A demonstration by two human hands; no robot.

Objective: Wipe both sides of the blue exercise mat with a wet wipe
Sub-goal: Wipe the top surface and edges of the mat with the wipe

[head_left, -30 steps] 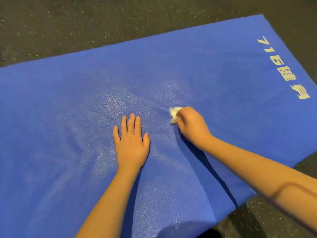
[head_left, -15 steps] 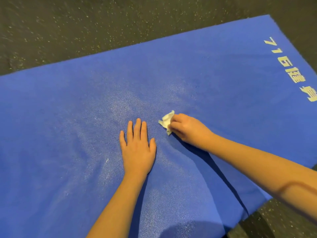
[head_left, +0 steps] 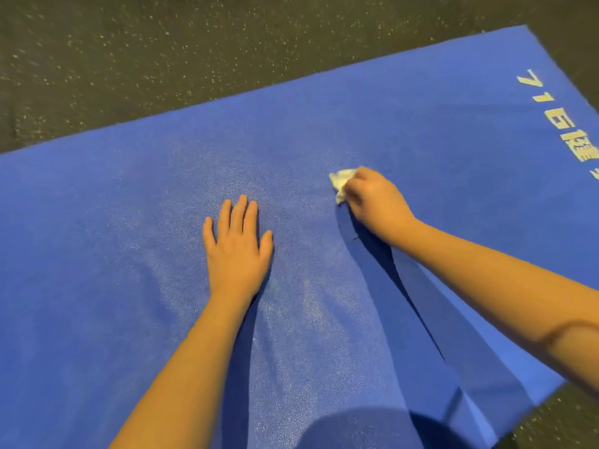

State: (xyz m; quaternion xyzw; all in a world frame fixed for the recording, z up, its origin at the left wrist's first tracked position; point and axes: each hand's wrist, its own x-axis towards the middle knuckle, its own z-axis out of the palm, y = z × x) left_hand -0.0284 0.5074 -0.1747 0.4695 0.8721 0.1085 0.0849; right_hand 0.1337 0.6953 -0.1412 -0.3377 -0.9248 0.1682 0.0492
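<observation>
The blue exercise mat [head_left: 421, 131], spread flat on the speckled dark floor [head_left: 162, 59], printed side up, directly under the left hand [head_left: 238, 244]. Crumpled wet wipe [head_left: 342, 181] pressed to the mat up and to the right of the left hand, apart from it. Pinched there by the right hand [head_left: 376, 202], fingers curled round the wad, only its white edge showing past the knuckles. Left hand itself flat, fingers straight and close together, thumb out, holding nothing, apparently bracing the mat.

Just changed: wipe swept outward. Half a second ago close beside the left hand's fingertips; now well clear of them, toward the end with the pale printed lettering [head_left: 557, 118]. A second ago somewhere between those two spots, so probably a back-and-forth scrub, inward and then out. Left hand planted on much the same patch throughout. View shifted a little, lettering now partly cut by the frame's right edge.

Meaning for the task: rubbing of the top face under way, working away from the left hand toward the lettering. Pale, damp-looking sheen [head_left: 181, 202] around and left of the left hand, likely ground covered. Deeper blue beyond the wipe likely not yet reached. Underside not visible, no sign of flipping, so probably less than half done. Rounded shadow [head_left: 356, 429] on the mat below the left hand, near the frame's bottom.
</observation>
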